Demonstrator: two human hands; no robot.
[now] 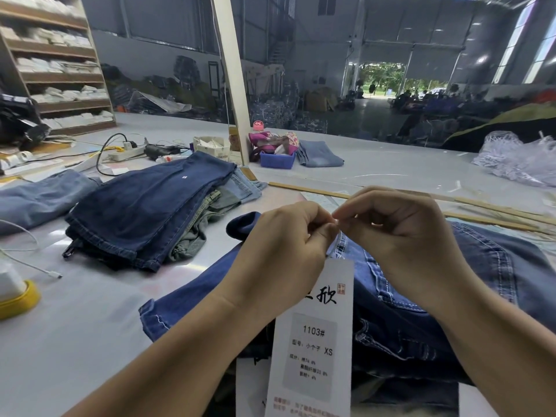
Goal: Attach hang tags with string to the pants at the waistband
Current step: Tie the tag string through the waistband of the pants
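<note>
Two hands meet, fingertips together, above the jeans.

Your left hand (288,236) and right hand (397,233) are both curled, pinching something at the top of the hang tag (316,335); the string itself is too fine to see. The white tag, printed "1103#" and "XS", hangs lengthwise toward you over the dark blue jeans (451,296) on the table (90,326).

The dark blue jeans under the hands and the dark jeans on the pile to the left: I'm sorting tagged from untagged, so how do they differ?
The jeans under the hands have a white hang tag hanging over them; the folded jeans on the pile show only a small white sticker. The near pair shows bold white stitching; the piled pair looks plainer and darker. Both are blue denim on the same table.
</note>
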